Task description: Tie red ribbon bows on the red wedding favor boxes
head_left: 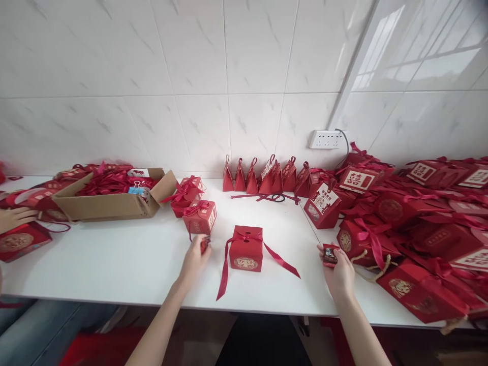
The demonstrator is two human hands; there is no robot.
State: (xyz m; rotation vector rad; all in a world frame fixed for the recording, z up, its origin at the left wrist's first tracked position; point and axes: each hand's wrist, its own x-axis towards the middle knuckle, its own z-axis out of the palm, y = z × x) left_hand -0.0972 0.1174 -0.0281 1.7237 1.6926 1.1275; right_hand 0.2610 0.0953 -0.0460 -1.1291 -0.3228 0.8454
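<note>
Between my two hands stands a red gift box (246, 251) on the white table, upright, with a dark red ribbon (280, 259) across its top and both ends trailing loose. My left hand (195, 259) is closed on a small red-and-dark wrapped packet (205, 245), just left of the box. Out to the right, my right hand (337, 267) grips another small packet (330, 255) with a dark front and red edges. Behind my left hand sit two red boxes with tied bows, the nearer a ribboned box (201, 217).
A cardboard box (110, 207) full of red ribbons stands at left. Another person's hand (17, 218) rests on a red box at the far left. Several pointed red boxes (251, 178) line the wall. Many red gift boxes (404, 203) are heaped at right, below a power strip (328, 139).
</note>
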